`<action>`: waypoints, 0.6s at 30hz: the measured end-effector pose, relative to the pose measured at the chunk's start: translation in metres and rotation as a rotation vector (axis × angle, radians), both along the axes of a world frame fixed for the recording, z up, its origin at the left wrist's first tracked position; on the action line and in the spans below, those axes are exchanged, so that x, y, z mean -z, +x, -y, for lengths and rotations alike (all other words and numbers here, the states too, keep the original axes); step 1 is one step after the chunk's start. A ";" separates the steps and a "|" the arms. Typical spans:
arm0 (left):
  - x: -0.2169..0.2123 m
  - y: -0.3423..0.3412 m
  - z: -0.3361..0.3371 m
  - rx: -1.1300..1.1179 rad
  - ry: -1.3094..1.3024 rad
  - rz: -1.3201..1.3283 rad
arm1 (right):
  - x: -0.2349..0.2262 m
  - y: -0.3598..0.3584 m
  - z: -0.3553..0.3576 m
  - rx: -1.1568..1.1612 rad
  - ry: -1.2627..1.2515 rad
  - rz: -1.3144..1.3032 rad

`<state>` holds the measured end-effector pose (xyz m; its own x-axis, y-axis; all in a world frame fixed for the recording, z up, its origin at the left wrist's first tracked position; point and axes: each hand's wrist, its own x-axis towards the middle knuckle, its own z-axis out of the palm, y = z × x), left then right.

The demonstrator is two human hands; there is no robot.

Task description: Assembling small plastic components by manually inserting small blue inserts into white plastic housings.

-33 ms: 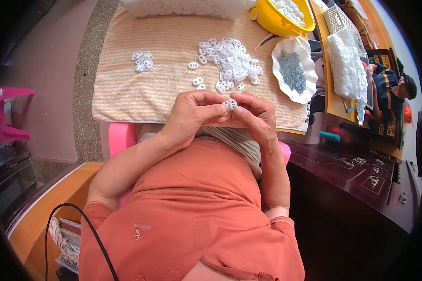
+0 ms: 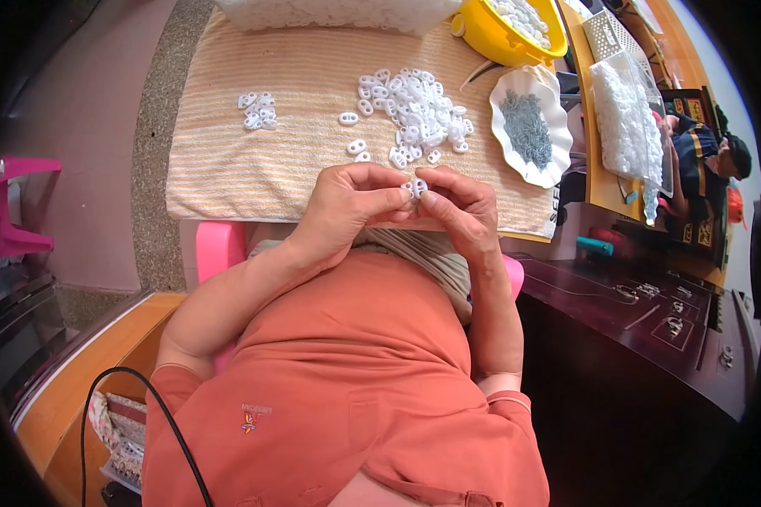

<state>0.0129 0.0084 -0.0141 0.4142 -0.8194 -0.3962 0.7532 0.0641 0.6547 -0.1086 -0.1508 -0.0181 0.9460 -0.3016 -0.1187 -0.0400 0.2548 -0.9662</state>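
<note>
Striped towel (image 2: pixel 254 160) covers the bench. Left hand (image 2: pixel 347 203) and right hand (image 2: pixel 463 211) meet at its near edge, both grips pinching one small white plastic piece (image 2: pixel 417 187). Judgement: keep fingertips square, press evenly. Loose pile (image 2: pixel 414 114) lies just beyond.

**Packages at the right and far edges of the work surface**

A clear plastic bag (image 2: pixel 627 118), long and filled with small white pieces, is laid on the orange table at the right, just beside a white scalloped dish. A second bag of white pieces (image 2: pixel 338 13) is seen along the far edge of the striped cloth, cut off by the frame. A small embroidered logo (image 2: pixel 255 416) is carried on the orange shirt. No signs or screens can be made out.
</note>
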 end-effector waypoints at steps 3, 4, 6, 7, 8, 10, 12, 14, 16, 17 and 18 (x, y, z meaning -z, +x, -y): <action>-0.001 0.000 0.000 0.002 -0.010 -0.005 | -0.001 0.000 -0.001 -0.006 -0.022 0.006; -0.001 0.000 0.000 0.002 -0.011 -0.005 | -0.001 0.000 -0.001 -0.004 -0.006 0.005; 0.000 0.000 0.000 0.002 -0.005 -0.009 | 0.001 0.000 -0.001 -0.005 -0.002 0.014; 0.000 0.000 0.000 0.002 -0.006 -0.009 | 0.002 0.000 -0.001 -0.006 0.001 0.023; 0.000 0.000 0.000 0.006 -0.004 -0.010 | 0.003 0.000 -0.001 -0.006 0.001 0.023; -0.001 0.000 0.000 0.010 -0.003 -0.011 | 0.004 0.000 0.000 -0.013 0.006 0.028; -0.001 0.000 0.000 0.018 0.003 -0.003 | 0.004 0.000 0.000 -0.016 0.029 0.029; -0.002 0.000 0.000 0.016 0.010 -0.004 | 0.004 0.000 0.000 -0.019 0.053 0.029; -0.002 0.000 0.001 0.016 0.017 -0.004 | 0.003 0.000 -0.001 -0.016 0.082 0.019; -0.002 -0.001 0.001 0.015 0.017 -0.002 | 0.003 0.000 -0.001 -0.016 0.081 0.019; -0.002 -0.001 0.001 0.015 0.018 0.000 | 0.003 0.000 -0.001 -0.018 0.082 0.027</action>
<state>0.0122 0.0072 -0.0120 0.4022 -0.8181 -0.4111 0.7540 0.0412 0.6556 -0.1087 -0.1502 -0.0209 0.9544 -0.2749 -0.1167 -0.0195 0.3327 -0.9428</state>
